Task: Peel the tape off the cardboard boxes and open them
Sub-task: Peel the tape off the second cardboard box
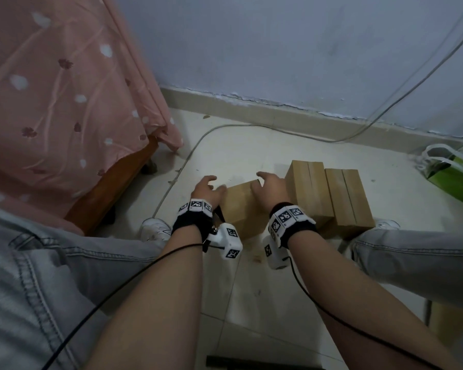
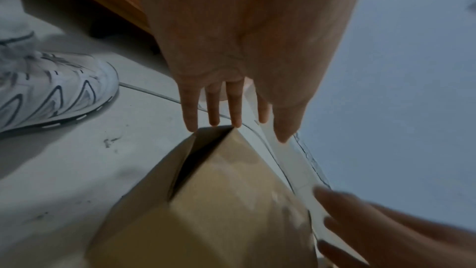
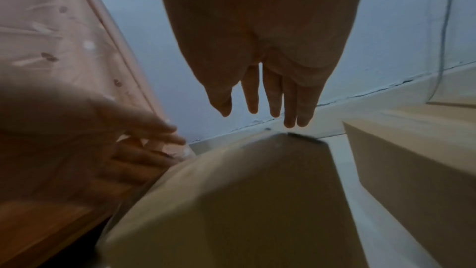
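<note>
Sitting on the floor (image 1: 251,156) between the knees: one cardboard box (image 1: 238,206), tilted, with two more boxes (image 1: 329,193) standing just beside it on the right. Left hand (image 1: 206,192) at the box's left edge, right hand (image 1: 267,192) on its right top edge, both grips released, fingers straight and spread, grasping nothing. No tape plain on this box in any view; a dark gap at one corner in the left wrist view. Likely risk: box sliding or tipping on the smooth tile for lack of a firm hold, or nudging the neighbouring boxes over.
</note>
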The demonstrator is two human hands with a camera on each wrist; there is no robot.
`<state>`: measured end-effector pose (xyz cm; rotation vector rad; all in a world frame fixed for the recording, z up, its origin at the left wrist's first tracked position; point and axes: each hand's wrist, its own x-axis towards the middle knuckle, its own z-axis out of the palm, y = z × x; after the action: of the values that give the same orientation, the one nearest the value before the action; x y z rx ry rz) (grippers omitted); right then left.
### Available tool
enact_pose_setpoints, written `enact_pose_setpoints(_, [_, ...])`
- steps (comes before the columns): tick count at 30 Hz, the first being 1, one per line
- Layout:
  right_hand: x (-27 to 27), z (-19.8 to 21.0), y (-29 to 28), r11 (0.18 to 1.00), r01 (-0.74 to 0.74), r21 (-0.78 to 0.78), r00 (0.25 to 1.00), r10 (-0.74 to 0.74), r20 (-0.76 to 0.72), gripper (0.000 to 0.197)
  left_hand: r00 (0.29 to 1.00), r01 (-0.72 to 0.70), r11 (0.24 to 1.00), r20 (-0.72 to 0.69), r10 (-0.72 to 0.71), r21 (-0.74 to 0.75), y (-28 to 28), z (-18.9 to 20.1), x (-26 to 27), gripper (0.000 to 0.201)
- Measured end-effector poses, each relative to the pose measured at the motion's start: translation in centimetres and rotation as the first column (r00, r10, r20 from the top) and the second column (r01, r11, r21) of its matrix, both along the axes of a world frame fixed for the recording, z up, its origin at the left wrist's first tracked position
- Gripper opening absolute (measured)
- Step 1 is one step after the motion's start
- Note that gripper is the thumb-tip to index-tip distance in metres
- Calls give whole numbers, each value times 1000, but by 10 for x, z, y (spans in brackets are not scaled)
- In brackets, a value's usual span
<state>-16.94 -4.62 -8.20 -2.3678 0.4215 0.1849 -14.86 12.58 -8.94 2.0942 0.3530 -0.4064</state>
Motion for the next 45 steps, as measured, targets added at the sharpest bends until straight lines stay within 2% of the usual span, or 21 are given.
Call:
enact_pose_setpoints(2, [-1, -8, 11, 997, -58, -48, 997, 56, -45, 49, 994, 107, 993, -31, -106, 42, -6, -4, -2, 50])
enact_pose_setpoints(4, [-2, -14, 19, 987, -107, -120, 993, 100, -59, 45, 985, 171, 978, -24, -169, 123, -11, -9, -6, 53])
enact_pose_setpoints(8, [1, -20, 24, 965, -101, -242, 995, 100, -16, 29, 989, 144, 976, -5, -145, 162, -12, -17, -7, 47])
enact_pose_setpoints(15, [5, -24, 25, 935, -123, -333, 992, 124, -18, 29, 993, 116, 990, -42, -113, 76, -5, -23, 0, 43])
enact_pose_setpoints(19, [4, -27, 31, 918, -141, -370, 989, 146, -13, 22, 995, 97, 994, -40, -96, 43, -5, -23, -2, 42])
enact_pose_setpoints(26, [5, -23, 32, 929, -139, -344, 990, 144, -10, 8, 996, 79, 996, -39, -78, 30, -4, -25, -3, 41])
enact_pose_setpoints(36, [-4, -25, 26, 930, -163, -329, 985, 170, -8, 34, 997, 67, 997, -40, -65, 43, -6, -25, -3, 38])
enact_pose_setpoints(45, [-2, -23, 34, 925, -127, -359, 991, 137, 4, 23, 998, 62, 998, -32, -62, 11, -5, -27, -4, 39])
